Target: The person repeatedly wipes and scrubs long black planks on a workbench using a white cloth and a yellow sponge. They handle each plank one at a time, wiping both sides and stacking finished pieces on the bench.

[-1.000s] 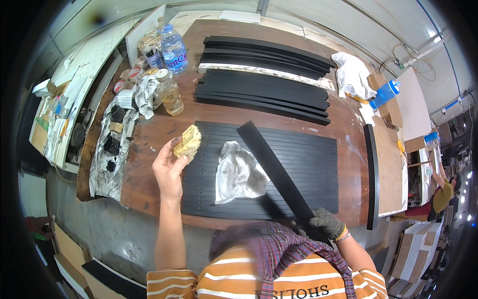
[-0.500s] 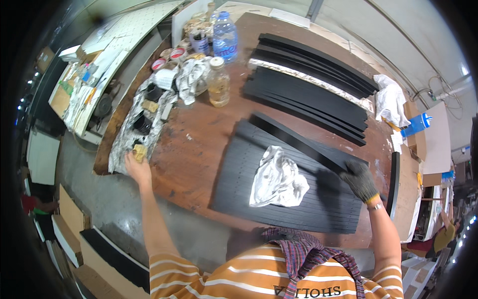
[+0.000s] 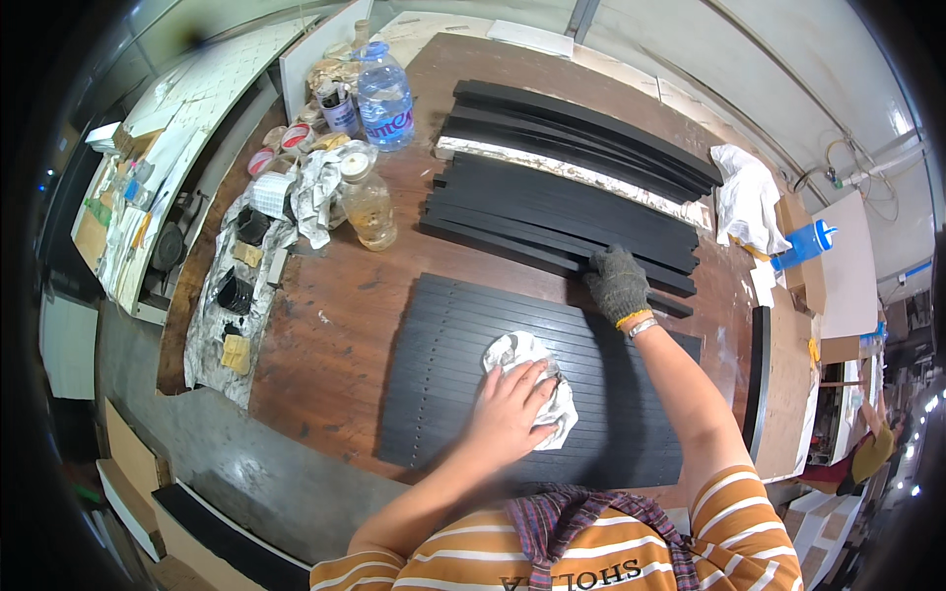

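Pressing flat on a crumpled white cloth (image 3: 527,379), the left hand (image 3: 507,414) sits at lower centre of the frame; its grip is spread wide, palm down, fingers over the cloth, not closed round it. Cloth lies on a black slatted panel (image 3: 463,374) that fills the lower middle of the brown wooden table (image 3: 335,325). Right hand (image 3: 618,284), in a dark knit glove with an orange cuff, rests at centre right on the near edge of a stack of black strips (image 3: 562,212); fingers curl down onto the strips, whether they clamp anything cannot be told. Stack runs diagonally across upper centre, just beyond the panel, with one pale unpainted strip (image 3: 572,175) among the black ones. Upper left: clear plastic water bottle (image 3: 384,97), glass jar of amber liquid (image 3: 370,202), small tins and crumpled paper (image 3: 315,182) close together. Left edge of table: stained sheet (image 3: 222,325) with small sponges and dark blocks. Upper right: white rag (image 3: 746,197) near the table edge. Striped orange shirt at bottom of frame.
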Demonstrator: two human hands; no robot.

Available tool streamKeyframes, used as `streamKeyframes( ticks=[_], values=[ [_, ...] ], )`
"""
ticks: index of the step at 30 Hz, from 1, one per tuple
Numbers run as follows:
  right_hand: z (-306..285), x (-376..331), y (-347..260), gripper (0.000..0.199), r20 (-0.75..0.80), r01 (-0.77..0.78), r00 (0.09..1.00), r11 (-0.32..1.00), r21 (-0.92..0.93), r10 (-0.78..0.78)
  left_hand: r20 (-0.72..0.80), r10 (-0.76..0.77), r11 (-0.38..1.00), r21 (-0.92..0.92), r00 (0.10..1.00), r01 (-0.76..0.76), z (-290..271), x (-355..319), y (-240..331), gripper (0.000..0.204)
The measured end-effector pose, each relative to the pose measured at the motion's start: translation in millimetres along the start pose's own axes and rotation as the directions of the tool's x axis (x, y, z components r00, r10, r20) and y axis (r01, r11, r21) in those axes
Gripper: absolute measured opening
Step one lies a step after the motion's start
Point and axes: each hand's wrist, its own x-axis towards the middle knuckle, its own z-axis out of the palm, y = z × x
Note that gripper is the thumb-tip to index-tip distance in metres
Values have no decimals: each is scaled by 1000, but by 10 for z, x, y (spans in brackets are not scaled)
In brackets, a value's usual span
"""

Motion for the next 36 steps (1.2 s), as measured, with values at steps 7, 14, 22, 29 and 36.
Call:
streamKeyframes(
  ticks=[7, 14, 22, 29, 36],
  values=[
    [-65, -588, 503, 42, 261, -36, 963, 931, 364, -64, 18, 44, 996, 74, 999, -45, 241, -78, -111, 47],
    [207, -595, 824, 47, 159, 35, 984, 966, 258, -78, -222, -233, 911, -390, 947, 132, 79, -198, -96, 44],
    [-277, -677, 604, 39, 226, -56, 974, 978, 199, 10, -274, -527, 676, -708, 804, 202, -416, -20, 48, 39],
    [-716, -1548, 513, 33, 105, 135, 979, 945, 300, -173, -217, 284, 951, 184, 934, -247, -8, 688, 771, 62],
    [-948, -3205, 489, 50, 181, -105, 983, 923, 371, 39, -100, 406, 761, 588, 908, -275, -414, 710, -363, 39]
  ],
)
